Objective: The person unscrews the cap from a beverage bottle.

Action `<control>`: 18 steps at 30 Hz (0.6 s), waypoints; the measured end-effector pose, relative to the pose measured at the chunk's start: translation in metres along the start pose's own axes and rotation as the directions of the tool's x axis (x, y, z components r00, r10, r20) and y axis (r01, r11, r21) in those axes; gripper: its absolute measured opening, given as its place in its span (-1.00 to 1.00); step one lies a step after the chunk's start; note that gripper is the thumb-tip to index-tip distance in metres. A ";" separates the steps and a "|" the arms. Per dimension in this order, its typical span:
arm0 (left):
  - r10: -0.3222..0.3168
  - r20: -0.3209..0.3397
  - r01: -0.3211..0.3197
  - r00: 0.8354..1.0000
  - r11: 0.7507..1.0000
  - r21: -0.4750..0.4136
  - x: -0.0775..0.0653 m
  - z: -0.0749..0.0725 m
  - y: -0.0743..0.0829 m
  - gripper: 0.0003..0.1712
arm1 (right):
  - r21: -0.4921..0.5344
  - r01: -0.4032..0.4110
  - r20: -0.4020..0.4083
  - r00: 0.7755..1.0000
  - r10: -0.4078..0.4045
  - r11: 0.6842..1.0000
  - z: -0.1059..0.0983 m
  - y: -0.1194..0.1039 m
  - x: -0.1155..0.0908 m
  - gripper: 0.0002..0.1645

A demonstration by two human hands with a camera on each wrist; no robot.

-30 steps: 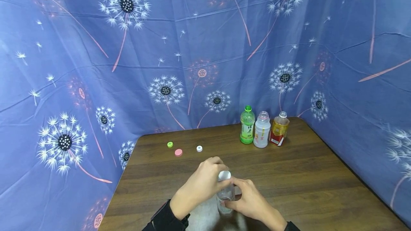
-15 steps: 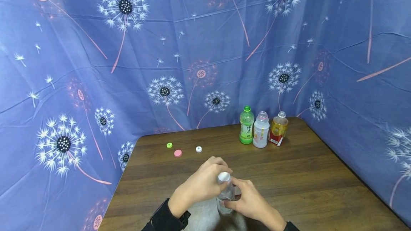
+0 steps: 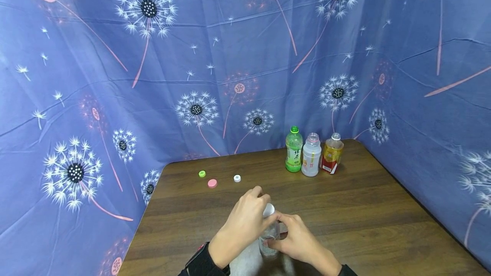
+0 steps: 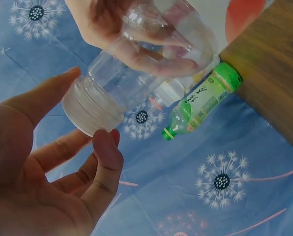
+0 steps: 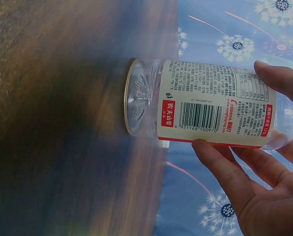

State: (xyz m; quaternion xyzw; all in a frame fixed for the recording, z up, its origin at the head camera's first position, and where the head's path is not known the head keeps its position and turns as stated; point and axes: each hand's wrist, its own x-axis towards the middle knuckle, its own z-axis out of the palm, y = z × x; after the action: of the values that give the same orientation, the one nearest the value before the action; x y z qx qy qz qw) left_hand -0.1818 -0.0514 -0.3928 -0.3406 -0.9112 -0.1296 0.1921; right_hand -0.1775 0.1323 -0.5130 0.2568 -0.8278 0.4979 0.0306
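A clear plastic bottle with a cream, red-edged paper-like label [image 5: 213,103] stands about upright at the near side of the brown wood-grain tabletop [image 3: 368,208]; its label shows 农夫山泉 in white on red and a barcode numbered 6 921168 500970, other lines being too small to read surely. The left hand [image 3: 245,218] pinches its single whitish ridged cap [image 4: 92,109] between fingers and thumb, and the right hand [image 3: 301,238] grasps the body. Farther off lie three loose caps: one round green cap [image 3: 202,173], one flat pink cap [image 3: 212,183] and one small white cap [image 3: 237,178]. Right of these stand three bottles: a green plastic bottle [image 3: 293,152] with dark Chinese characters, a whitish translucent bottle [image 3: 311,156] and a gold-and-red-labelled bottle [image 3: 332,154]. Blue dandelion-print cloth [image 3: 249,54] hangs behind.
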 end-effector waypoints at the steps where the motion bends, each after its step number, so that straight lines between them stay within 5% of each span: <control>1: 0.003 0.010 -0.003 1.000 1.000 -0.018 0.000 0.000 -0.001 -0.69 | -0.006 0.005 -0.005 1.000 -0.005 1.000 0.000 0.000 0.000 -0.51; 8: 0.015 0.056 -0.007 0.998 0.988 -0.152 0.001 -0.002 -0.007 -0.70 | -0.053 0.042 -0.031 0.999 -0.043 0.998 0.001 0.000 0.002 -0.46; 18: 0.024 0.055 -0.013 0.998 0.979 -0.201 0.001 0.002 -0.015 -0.65 | -0.069 0.067 -0.046 0.996 -0.071 0.995 0.002 0.001 0.002 -0.43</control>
State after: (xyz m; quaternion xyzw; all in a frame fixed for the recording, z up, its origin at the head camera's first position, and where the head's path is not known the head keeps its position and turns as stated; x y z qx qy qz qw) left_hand -0.1928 -0.0613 -0.3958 -0.3703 -0.8954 -0.2093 0.1317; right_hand -0.1790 0.1302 -0.5140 0.2718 -0.8338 0.4743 0.0767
